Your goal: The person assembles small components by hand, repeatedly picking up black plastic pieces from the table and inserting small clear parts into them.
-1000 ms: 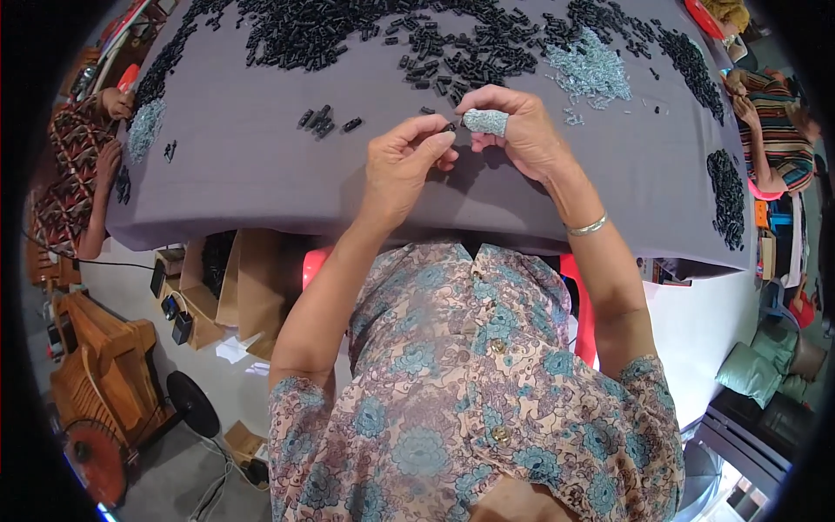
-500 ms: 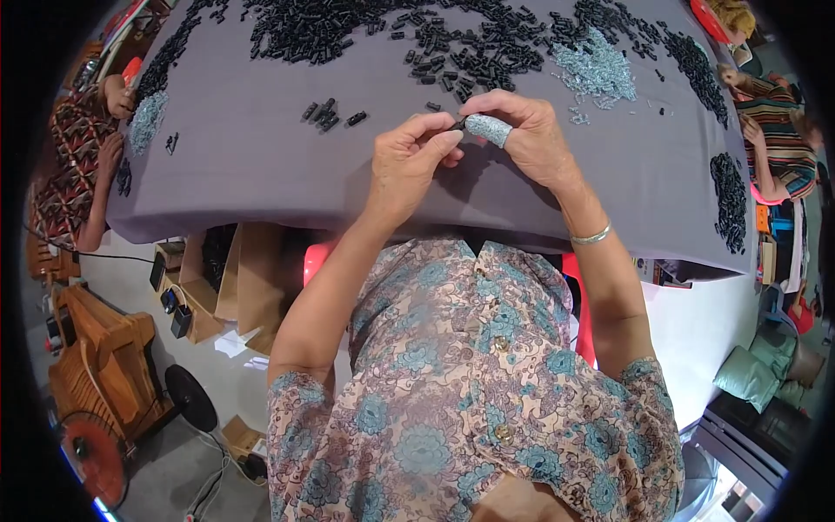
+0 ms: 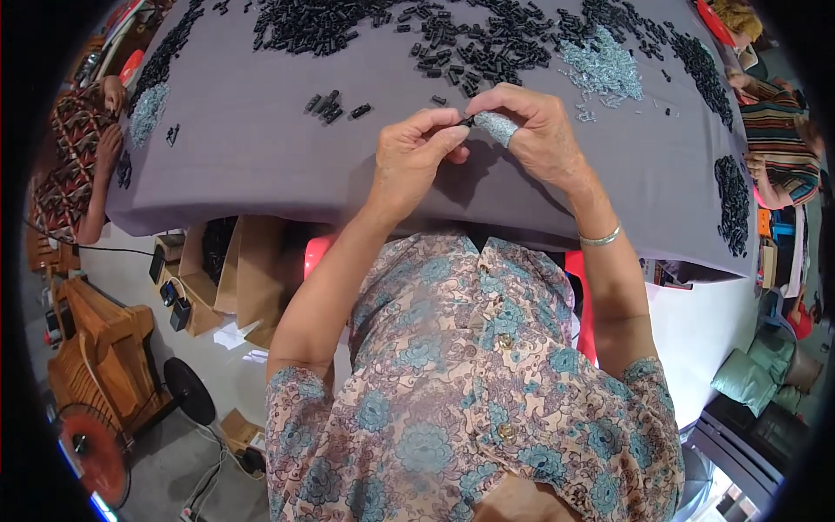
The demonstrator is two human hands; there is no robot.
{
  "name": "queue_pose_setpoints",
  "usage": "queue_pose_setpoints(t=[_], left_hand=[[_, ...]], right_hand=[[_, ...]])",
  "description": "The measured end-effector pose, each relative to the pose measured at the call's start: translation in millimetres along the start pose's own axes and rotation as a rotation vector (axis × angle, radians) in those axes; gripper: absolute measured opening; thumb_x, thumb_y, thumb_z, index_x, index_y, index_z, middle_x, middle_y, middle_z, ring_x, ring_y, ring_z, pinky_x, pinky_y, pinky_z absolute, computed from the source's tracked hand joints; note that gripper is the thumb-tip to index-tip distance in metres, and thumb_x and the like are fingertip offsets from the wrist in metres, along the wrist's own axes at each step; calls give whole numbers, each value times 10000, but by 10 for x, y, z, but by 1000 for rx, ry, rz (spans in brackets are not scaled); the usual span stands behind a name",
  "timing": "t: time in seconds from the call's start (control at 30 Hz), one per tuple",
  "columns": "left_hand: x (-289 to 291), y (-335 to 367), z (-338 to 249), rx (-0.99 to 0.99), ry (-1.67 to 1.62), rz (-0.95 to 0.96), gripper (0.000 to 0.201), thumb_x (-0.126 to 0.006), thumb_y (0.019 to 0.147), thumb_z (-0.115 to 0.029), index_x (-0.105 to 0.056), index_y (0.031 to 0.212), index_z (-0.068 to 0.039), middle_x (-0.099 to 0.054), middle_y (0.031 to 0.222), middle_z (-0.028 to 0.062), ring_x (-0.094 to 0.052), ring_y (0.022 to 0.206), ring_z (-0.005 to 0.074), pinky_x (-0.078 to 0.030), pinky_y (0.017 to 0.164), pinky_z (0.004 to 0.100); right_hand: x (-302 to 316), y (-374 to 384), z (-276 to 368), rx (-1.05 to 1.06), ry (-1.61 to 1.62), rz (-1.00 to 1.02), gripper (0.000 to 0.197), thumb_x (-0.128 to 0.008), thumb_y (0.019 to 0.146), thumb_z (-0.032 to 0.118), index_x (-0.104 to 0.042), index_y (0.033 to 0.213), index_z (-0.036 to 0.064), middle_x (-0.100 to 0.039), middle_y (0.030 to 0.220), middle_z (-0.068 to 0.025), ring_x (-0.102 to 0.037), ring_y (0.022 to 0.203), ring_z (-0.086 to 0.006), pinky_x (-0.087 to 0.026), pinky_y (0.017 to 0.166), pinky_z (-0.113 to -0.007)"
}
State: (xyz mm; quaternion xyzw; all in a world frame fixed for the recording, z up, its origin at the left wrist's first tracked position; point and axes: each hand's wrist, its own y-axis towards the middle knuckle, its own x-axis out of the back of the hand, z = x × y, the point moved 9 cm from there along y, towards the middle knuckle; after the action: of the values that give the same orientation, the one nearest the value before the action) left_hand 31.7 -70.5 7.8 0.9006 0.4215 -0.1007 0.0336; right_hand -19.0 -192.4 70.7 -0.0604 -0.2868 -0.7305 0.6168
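My left hand (image 3: 409, 163) is closed in a pinch on a small black plastic piece (image 3: 467, 122) above the near middle of the table. My right hand (image 3: 550, 143) meets it from the other side, forefinger and thumb closed at the piece's end. A silvery wrapping (image 3: 497, 130) covers that thumb. Whether a smaller part sits between the right fingertips is hidden. Just beyond my left hand lie a few black pieces (image 3: 328, 108) in a cluster, with a single black piece (image 3: 360, 111) beside them. Another one (image 3: 439, 100) rests beyond my fingertips.
A grey cloth (image 3: 261, 174) covers the table. Large heaps of black pieces (image 3: 304, 30) spread along its far side, and a heap of small shiny clear pieces (image 3: 602, 70) lies far right. People sit at both sides. Cardboard boxes (image 3: 257, 270) stand below at left.
Both hands stay together at the black piece and shift slightly right in the picture. My right hand tilts a little. The whole view has moved slightly.
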Motion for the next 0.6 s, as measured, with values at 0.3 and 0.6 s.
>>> queue_pose_setpoints(t=[0.3, 0.6], left_hand=[[-15, 21, -6, 15, -204, -7, 139, -627, 874, -46, -659, 991, 20, -648, 822, 42, -619, 673, 99, -539, 658, 237], [-16, 39, 50, 56, -247, -14, 133, -618, 886, -60, -663, 992, 6, -648, 854, 44, -605, 696, 90, -549, 659, 244]], right_hand=[[2, -18, 210, 60, -168, -91, 166, -636, 753, -3, -653, 909, 53, -644, 800, -88, -636, 720, -244, -492, 627, -301], [-53, 6, -26, 40, -39, -7, 206, -617, 821, 19, -650, 1020, 54, -650, 826, -65, -600, 657, -164, -484, 614, -288]])
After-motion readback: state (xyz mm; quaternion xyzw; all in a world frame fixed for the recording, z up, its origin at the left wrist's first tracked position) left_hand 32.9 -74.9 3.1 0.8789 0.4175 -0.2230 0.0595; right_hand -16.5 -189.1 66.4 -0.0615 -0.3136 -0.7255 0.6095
